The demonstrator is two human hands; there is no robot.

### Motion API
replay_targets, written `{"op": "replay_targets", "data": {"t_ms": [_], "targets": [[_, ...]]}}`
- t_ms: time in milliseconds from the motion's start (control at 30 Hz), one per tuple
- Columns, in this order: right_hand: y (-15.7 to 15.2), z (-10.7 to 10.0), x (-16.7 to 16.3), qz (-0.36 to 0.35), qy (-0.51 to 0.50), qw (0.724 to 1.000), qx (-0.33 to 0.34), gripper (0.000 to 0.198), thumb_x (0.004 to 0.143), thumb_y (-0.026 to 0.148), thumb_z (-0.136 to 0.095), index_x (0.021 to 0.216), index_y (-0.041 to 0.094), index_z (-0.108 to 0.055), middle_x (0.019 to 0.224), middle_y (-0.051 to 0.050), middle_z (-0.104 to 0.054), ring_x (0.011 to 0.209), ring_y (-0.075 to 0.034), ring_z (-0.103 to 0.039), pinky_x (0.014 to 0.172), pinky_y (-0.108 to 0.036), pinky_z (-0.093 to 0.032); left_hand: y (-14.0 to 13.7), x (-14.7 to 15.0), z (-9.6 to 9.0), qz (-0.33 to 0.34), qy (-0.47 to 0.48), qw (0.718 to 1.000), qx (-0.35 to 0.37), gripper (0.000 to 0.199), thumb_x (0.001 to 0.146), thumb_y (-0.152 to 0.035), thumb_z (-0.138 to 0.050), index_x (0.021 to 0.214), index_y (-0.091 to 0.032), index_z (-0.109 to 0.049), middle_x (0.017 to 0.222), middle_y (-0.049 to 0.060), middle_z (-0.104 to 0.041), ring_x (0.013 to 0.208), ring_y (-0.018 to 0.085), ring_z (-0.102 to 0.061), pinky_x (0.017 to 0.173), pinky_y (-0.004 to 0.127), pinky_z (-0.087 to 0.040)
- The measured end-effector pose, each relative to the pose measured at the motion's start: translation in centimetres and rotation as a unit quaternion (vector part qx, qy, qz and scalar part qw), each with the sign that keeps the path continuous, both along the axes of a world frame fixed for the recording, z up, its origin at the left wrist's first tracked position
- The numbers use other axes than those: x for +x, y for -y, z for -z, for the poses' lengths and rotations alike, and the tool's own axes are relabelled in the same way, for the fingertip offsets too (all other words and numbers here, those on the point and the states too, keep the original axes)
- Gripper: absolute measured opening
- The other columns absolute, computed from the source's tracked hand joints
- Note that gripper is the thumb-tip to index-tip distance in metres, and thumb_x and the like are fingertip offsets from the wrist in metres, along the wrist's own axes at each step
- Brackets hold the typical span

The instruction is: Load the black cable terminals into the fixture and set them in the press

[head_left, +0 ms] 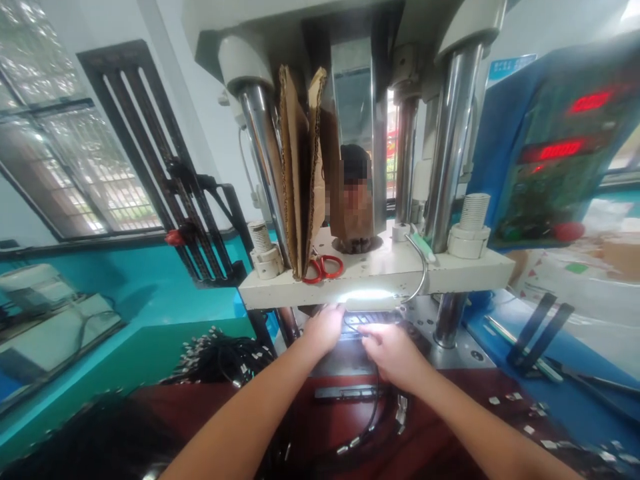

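Two bare forearms point(240, 407) come closest to the camera, reaching across the dark red desk point(473, 393) to a lit, slotted metal plate point(373, 321) under the press point(465, 275). The right hand point(387, 350) appears closed on a thin black cable point(376, 403), index finger and thumb brought together at the plate's near edge. The left hand point(325, 328) is at the plate's left side, its fingertips by the lamp point(370, 301); whether it grips anything I cannot tell. The hands are near each other but apart. From below the right hand the cable drops onto the desk, passing the right end of a dark metal bar point(340, 393).

It should handle as light and bendy, its jacket perhaps a little grippy (a guess from its look), with little to break. A pinch close to the working end should steer it best; held farther down, it would probably flop.
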State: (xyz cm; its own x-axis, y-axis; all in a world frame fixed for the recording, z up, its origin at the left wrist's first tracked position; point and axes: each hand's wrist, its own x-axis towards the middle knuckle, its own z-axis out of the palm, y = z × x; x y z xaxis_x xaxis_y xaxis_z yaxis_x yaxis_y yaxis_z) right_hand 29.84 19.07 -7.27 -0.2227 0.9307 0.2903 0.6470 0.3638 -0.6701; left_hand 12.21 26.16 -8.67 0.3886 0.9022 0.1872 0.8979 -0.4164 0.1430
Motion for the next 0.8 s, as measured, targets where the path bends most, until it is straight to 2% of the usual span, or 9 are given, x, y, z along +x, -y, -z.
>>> {"op": "replay_targets", "data": {"t_ms": [167,333,533,800], "targets": [[0.3,-0.1,0.5,0.011,0.046,0.998,0.031,0.028,0.083,0.019,-0.048,0.097,0.016,-0.072,0.091,-0.008,-0.072,0.087,-0.020,-0.063,0.081,-0.027,-0.045,0.7,0.4,-0.2,0.014,-0.039,0.999,0.032,0.042,0.089,-0.014,-0.032,0.127,-0.018,-0.047,0.133,0.012,-0.050,0.124,0.026,-0.041,0.104,0.040,-0.033],[0.1,-0.3,1.2,0.041,0.090,0.993,0.060,0.030,0.088,0.020,-0.042,0.083,0.017,-0.072,0.083,-0.009,-0.068,0.081,-0.020,-0.061,0.077,-0.029,-0.042,1.5,0.4,-0.9,0.027,-0.052,0.997,0.058,0.046,0.088,-0.011,-0.032,0.131,-0.018,-0.044,0.134,0.011,-0.049,0.122,0.025,-0.043,0.102,0.039,-0.036],[-1.2,0.2,2.0,0.063,0.104,0.990,0.067,0.027,0.087,0.019,-0.044,0.094,0.019,-0.071,0.093,-0.008,-0.068,0.090,-0.019,-0.060,0.084,-0.026,-0.040,1.5,0.6,-1.2,0.073,-0.053,0.994,0.067,0.041,0.091,-0.018,-0.034,0.128,-0.028,-0.048,0.135,0.001,-0.051,0.120,0.024,-0.044,0.101,0.038,-0.036],[-2.3,1.0,3.0,0.087,0.107,0.988,0.066,0.025,0.086,0.019,-0.044,0.090,0.020,-0.070,0.092,-0.007,-0.068,0.091,-0.020,-0.061,0.084,-0.027,-0.041,0.8,0.9,-1.0,0.056,-0.058,0.995,0.061,0.031,0.086,-0.016,-0.040,0.106,-0.021,-0.064,0.116,0.007,-0.063,0.103,0.024,-0.055,0.093,0.037,-0.041]]}}
